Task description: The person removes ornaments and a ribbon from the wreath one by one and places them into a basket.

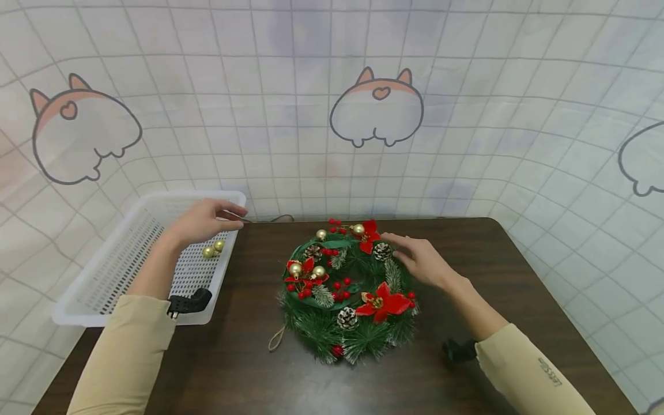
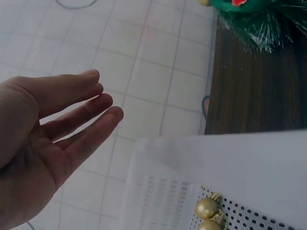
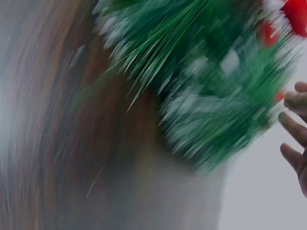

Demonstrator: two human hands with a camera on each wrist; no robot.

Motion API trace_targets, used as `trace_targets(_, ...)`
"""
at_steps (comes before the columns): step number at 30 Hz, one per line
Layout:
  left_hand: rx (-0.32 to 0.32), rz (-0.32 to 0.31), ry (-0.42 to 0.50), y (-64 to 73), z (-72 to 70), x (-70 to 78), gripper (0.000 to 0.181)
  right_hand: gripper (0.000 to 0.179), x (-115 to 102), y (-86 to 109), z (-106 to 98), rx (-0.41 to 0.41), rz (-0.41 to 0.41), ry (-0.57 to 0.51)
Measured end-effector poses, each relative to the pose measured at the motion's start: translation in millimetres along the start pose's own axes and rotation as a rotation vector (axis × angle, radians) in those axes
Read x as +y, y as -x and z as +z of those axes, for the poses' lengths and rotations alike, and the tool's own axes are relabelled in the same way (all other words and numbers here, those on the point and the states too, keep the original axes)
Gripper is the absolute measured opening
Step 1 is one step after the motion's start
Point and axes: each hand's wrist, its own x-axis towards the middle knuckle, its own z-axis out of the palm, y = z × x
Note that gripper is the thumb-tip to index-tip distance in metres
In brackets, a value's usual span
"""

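Note:
On the brown table lies a green Christmas wreath (image 1: 316,328) trimmed with red poinsettias (image 1: 383,304), pine cones (image 1: 347,317), red berries and gold balls (image 1: 295,270). My right hand (image 1: 422,259) is at the wreath's far right edge, fingers stretched toward a pine cone (image 1: 382,251) beside a red flower. Those fingers (image 3: 293,125) show in the right wrist view beside the blurred greenery, gripping nothing. Over the white basket's far right rim, my left hand (image 1: 207,222) hangs loosely bent. Its palm (image 2: 38,167) holds nothing in the left wrist view.
The white perforated plastic basket (image 1: 221,271) stands at the table's left, with two loose gold balls (image 1: 208,252) inside. A twine loop (image 1: 280,335) sticks out from the wreath's left side. A white gridded cloth (image 1: 290,144) hangs behind the table (image 1: 233,369).

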Motion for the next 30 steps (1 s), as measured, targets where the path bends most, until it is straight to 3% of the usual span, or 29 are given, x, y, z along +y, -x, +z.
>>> trace_targets(5, -0.008, 0.040, -0.023, 0.5, 9.7, 7.3, 0.036, 0.040, -56.1, 0.1, 4.6, 0.055, 0.060, 0.011)
trace_targets(12, 0.006, 0.084, -0.031, 0.7, 27.5, 19.3, 0.034, 0.043, -107.1, 19.5, 33.7, 0.042, 0.033, 0.222)
trace_targets(23, 0.038, 0.130, 0.017, 9.3, 61.4, 34.0, 0.030, 0.050, -128.2, 41.7, 58.9, -0.057, 0.010, 0.299)
trace_targets(30, 0.038, 0.153, 0.096, 15.2, 81.2, 37.2, 0.027, 0.039, -126.3, 44.1, 67.1, -0.069, -0.029, 0.302)
